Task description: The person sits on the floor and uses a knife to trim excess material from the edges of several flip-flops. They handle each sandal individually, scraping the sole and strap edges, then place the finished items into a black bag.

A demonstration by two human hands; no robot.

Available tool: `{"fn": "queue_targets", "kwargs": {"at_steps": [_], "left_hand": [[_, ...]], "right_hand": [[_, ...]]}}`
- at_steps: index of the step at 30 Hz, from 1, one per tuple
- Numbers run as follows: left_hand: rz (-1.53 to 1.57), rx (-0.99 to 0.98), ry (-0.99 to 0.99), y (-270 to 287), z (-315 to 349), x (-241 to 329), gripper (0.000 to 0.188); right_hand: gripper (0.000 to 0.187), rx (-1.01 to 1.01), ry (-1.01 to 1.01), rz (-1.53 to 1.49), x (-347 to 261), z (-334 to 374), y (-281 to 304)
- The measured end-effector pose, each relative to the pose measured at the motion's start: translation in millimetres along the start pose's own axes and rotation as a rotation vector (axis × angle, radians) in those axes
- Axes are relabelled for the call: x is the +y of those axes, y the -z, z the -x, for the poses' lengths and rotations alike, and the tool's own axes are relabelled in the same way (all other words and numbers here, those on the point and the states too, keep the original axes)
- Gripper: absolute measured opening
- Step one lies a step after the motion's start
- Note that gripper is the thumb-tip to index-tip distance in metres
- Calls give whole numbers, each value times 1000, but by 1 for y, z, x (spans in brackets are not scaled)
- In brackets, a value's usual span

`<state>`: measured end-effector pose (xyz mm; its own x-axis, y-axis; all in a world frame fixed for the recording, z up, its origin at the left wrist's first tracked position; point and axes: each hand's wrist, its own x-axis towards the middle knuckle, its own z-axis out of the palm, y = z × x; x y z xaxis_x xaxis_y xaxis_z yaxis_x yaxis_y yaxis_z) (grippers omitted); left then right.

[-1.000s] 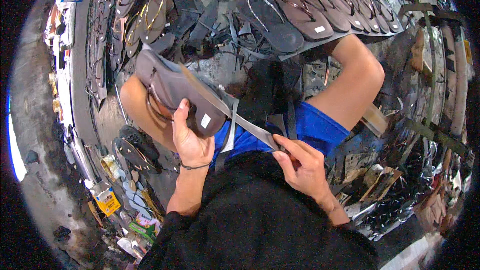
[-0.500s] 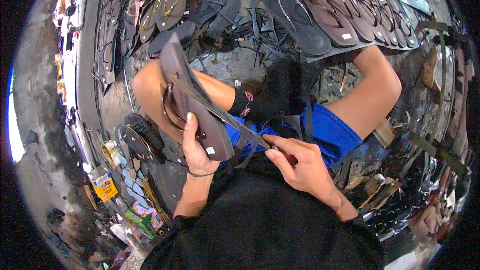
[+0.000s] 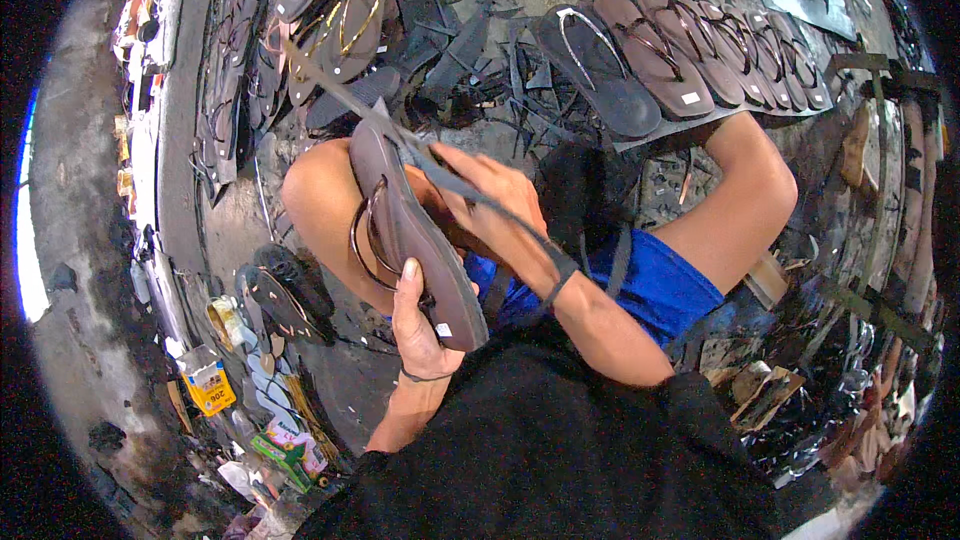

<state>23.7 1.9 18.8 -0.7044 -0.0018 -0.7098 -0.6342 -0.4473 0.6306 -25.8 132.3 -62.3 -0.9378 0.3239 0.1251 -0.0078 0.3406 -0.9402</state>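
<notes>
My left hand (image 3: 425,325) grips a brown flip-flop (image 3: 405,205) by its heel end, the thumb over the top. The sandal is tilted, toe up and away from me, with a glossy dark strap and a small white label at the heel. My right hand (image 3: 490,190), blurred, is beside the sandal's right edge near the toe. Its fingers look closed, but what they hold cannot be made out. A long thin grey strip (image 3: 510,225) runs over this hand and forearm. A narrow, blurred grey length (image 3: 335,85) juts past the toe; whether strip or blade is unclear.
A row of brown flip-flops (image 3: 690,65) lies on a dark sheet at the far right. More sandals (image 3: 360,15) lie at the far left. Dark rubber scraps (image 3: 520,70) litter the floor between. A yellow box (image 3: 208,385) and clutter lie at left.
My right hand has swung from my lap up and left to the sandal's toe side. The strip, earlier stretched toward that hand, now crosses my forearm. The sandal has shifted slightly right and nearer.
</notes>
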Motion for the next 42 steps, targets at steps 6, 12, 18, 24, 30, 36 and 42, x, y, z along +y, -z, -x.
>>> {"fn": "queue_targets", "kwargs": {"at_steps": [6, 12, 18, 24, 30, 36, 42], "left_hand": [[-352, -201, -80, 36, 12, 4, 49], [-521, -516, -258, -11, -35, 70, 36], [-335, -289, -257, -8, -39, 117, 30], [-362, -368, -103, 2, -24, 110, 34], [-653, -361, -118, -11, -12, 101, 43], [-814, -603, -52, -26, -11, 100, 47], [-891, -694, -13, -30, 0, 94, 52]], "right_hand": [[43, -199, -451, -448, 8, -60, 11], [31, -241, -370, -431, -64, 0, 62], [31, -114, -30, 12, -49, 75, 117], [40, -236, -16, 48, -29, 121, 112], [37, -226, 73, 202, -56, 68, 129], [28, -470, -4, 64, -97, 2, 163], [29, -873, 23, 144, -121, -60, 160]]}}
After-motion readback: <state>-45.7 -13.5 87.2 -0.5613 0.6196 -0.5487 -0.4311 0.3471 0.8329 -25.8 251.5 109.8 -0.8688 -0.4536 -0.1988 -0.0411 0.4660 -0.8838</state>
